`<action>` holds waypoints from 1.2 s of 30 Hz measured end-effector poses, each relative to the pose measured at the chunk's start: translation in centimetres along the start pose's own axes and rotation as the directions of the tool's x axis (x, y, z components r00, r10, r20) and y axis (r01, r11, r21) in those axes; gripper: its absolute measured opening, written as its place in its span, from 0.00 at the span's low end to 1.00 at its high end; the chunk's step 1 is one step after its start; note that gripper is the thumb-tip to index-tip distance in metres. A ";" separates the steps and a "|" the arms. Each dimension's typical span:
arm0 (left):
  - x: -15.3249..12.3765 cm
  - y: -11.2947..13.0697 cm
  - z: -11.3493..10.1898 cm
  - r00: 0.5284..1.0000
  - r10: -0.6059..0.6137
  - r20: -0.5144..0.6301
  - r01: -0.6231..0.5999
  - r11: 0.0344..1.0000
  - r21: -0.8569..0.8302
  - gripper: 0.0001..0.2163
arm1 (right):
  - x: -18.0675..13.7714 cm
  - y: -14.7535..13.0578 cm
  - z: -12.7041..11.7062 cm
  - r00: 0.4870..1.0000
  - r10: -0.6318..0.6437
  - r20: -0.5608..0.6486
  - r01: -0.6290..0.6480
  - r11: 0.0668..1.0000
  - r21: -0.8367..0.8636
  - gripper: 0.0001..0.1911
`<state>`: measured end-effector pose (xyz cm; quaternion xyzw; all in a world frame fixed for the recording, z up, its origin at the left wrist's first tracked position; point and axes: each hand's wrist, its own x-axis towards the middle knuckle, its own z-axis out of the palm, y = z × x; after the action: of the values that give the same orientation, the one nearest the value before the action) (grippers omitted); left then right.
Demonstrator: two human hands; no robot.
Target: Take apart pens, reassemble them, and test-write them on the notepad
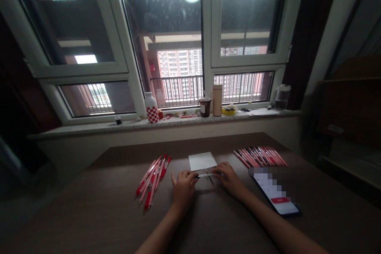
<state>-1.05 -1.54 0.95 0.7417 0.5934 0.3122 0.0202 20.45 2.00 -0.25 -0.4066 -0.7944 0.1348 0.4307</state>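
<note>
Between my two hands a clear-barrelled pen (206,175) lies sideways, just above the table. My left hand (184,187) pinches its dark left end. At the other end, the fingertips of my right hand (228,177) are closed on the pen. A thin dark stick (211,182), perhaps a refill, slants across the tabletop under the pen. Just beyond the hands is a white sheet (202,161). To the left lies a loose pile of red and pink pens (153,180). A tidy row of pink, red and black pens (260,156) is at the far right.
A phone (278,194) with a lit screen lies right of my right forearm on the brown table (119,222). Along the windowsill (131,126) stand a checked bottle (152,109), a drink cup (205,108), a tan flask (217,101), yellow tape (228,111) and a clear jar (282,97).
</note>
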 end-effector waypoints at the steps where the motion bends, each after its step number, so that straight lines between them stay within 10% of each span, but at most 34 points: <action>1: 0.0 0.0 0.0 1.000 0.001 -0.001 -0.001 1.000 0.002 0.10 | 0.0 0.0 0.0 1.000 0.001 0.000 -0.001 1.000 0.000 0.06; 36: -0.2 0.2 -0.2 0.999 -0.010 -0.032 0.009 1.000 -0.009 0.10 | -0.2 -0.4 -0.2 1.000 0.011 -0.008 -0.012 0.992 -0.128 0.10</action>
<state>-1.01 -1.78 1.08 0.7336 0.5957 0.3266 0.0153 20.44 1.54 -0.07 -0.4384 -0.7975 0.0843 0.4059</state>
